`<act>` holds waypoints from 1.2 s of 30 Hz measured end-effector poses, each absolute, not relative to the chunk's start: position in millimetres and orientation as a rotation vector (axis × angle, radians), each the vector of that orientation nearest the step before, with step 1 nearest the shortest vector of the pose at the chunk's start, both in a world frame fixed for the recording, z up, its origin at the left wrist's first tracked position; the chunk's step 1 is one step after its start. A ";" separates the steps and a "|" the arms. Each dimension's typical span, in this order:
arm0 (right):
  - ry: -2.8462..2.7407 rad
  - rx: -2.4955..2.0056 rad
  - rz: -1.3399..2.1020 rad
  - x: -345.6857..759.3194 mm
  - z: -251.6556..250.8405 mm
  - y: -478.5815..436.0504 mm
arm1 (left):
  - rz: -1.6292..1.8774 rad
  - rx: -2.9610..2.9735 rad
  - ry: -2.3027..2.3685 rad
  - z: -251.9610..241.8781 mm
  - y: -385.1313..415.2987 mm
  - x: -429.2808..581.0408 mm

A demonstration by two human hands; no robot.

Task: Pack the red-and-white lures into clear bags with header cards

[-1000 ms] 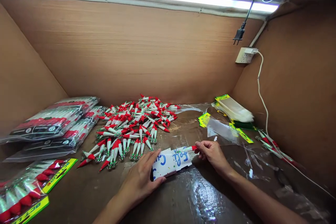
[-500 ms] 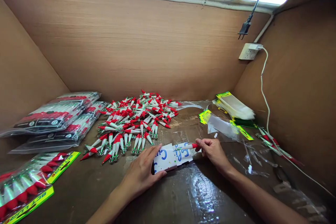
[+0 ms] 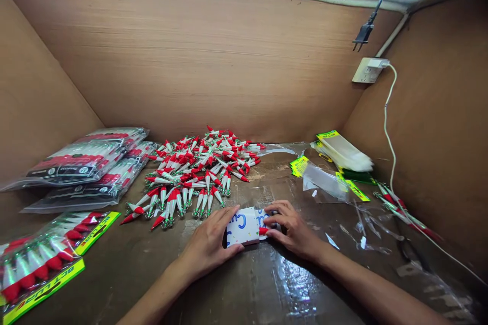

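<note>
While both hands are on the white card (image 3: 244, 226), we log the grip first: our left hand (image 3: 208, 244) is closed on its left end, fingers laid over the top and thumb at the near edge. Our right hand (image 3: 292, 228) is closed on the right end, fingers curled over it. The card lies on the taped tabletop (image 3: 267, 284) between the two hands. One red lure tip (image 3: 263, 231) shows at its lower right, beside the right thumb. The rest of that lure is hidden, so we cannot tell how it sits. Risk one: the lures in the pile (image 3: 198, 167) end in green spiked crowns, and a hidden one under the fingers could prick skin or snag the card. Risk two: the tape looks glossy, so uneven pressure could slide the card and let the lure slip out. Risk three: the pile's near row lies just beyond the left fingers, and a careless sweep would scatter it. Further out, the clear sleeves (image 3: 324, 183) on the right look light enough to be brushed away. Stray lures (image 3: 400, 208) lie near the white cable (image 3: 389, 127) and might tangle with it. Packed bags (image 3: 87, 162) sit well apart on the left.
</note>
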State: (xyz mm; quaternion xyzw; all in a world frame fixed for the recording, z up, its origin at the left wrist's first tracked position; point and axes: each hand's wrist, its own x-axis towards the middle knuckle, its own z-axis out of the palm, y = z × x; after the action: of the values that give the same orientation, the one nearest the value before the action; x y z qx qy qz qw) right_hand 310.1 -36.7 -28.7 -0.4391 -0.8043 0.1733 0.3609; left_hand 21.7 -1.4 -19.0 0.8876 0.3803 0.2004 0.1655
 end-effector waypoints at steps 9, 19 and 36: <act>-2.136 -1.076 0.485 299.9 -34.9 -38.7 | 0.583 2.520 1.056 -16.8 -3.7 23.9; -2.026 -1.160 0.558 312.4 -1.9 8.8 | 0.536 2.494 1.078 -11.9 -9.9 22.6; -2.239 -1.591 -0.004 171.0 114.3 276.5 | 0.439 2.424 1.214 -7.3 -14.1 16.4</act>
State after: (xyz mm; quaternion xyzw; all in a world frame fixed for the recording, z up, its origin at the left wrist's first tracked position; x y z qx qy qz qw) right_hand 171.0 276.5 114.3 -0.5679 -0.7993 -0.0013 0.1964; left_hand 16.4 -14.1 -7.3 0.8654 0.4336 0.1566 0.1964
